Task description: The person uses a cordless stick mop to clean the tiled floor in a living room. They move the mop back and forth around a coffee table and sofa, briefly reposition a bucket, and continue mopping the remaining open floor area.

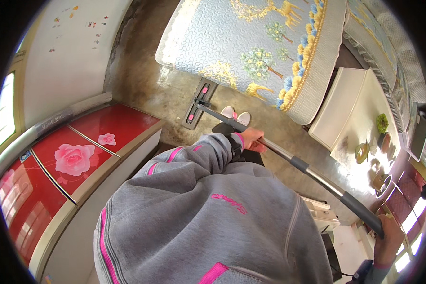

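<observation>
My left hand [253, 139] wraps round the middle of a flat mop's metal pole [281, 152]. At the pole's upper end, on the far right, my right hand [389, 236] is closed round the dark grey grip [362, 213]. The pole slants down to the left, past my feet. Its flat grey mop head [190, 119], with pink clips on top, lies on the concrete floor [137, 71] beside the bed's near corner. Whatever pad sits under the head is hidden.
A bed with a blue patterned quilt [213, 38] stands ahead. On the left is a red-topped chest [75, 158] with pink roses. A white cabinet [338, 106] holding small items stands at right. My white shoes [243, 118] are close to the mop head.
</observation>
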Available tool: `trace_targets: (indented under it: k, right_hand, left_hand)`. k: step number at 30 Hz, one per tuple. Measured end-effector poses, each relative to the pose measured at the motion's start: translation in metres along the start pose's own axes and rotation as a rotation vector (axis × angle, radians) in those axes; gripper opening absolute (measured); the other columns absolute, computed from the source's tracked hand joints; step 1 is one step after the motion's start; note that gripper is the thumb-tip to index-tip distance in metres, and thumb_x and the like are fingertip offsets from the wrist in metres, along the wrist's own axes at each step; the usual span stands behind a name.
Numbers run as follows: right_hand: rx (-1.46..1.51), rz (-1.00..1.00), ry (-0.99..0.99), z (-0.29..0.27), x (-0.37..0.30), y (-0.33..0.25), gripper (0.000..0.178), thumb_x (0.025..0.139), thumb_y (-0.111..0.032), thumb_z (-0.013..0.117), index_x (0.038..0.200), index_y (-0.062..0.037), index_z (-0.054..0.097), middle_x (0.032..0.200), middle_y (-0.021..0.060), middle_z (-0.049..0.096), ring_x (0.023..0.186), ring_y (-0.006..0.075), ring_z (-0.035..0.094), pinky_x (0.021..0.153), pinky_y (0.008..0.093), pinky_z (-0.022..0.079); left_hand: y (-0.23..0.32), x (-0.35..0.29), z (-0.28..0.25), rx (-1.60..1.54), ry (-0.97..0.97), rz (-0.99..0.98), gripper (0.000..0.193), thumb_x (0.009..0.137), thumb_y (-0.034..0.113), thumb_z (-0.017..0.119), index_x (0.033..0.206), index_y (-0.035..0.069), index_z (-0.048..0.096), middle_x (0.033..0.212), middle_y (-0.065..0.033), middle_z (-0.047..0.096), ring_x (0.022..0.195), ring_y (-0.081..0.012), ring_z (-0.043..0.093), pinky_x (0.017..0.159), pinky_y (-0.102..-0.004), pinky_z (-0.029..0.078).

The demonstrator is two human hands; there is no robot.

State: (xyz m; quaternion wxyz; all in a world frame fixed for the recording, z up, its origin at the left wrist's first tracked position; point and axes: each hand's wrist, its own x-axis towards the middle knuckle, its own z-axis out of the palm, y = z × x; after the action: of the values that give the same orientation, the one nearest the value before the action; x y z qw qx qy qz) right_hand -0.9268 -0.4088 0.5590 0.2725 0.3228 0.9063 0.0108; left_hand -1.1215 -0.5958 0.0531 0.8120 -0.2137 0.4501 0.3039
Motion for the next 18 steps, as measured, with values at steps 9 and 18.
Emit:
trace_targets:
  k: [9,18]
  right_hand:
    - [0.229,-0.122,0.184,0.126,0.040,-0.065,0.023,0.061,0.004,0.051,0.081,-0.0058,0.056,0.067,0.0124,0.051,0.060,0.0314,0.053,0.052,0.0410,0.039]
    - [0.192,-0.482,0.128,0.126,0.157,-0.161,0.015,0.071,-0.002,0.055,0.085,-0.0067,0.050,0.063,0.0122,0.050,0.057,0.0307,0.056,0.049,0.0404,0.043]
  left_hand:
    - [-0.014,0.008,-0.129,-0.445,0.443,0.571,0.008,0.073,0.006,0.061,0.069,0.002,0.056,0.062,-0.0105,0.056,0.050,-0.0237,0.057,0.044,-0.0373,0.050]
    - [0.057,-0.024,-0.237,-0.430,0.641,0.679,0.020,0.080,0.020,0.043,0.085,0.000,0.044,0.072,-0.0163,0.054,0.063,-0.0327,0.061,0.054,-0.0466,0.050]
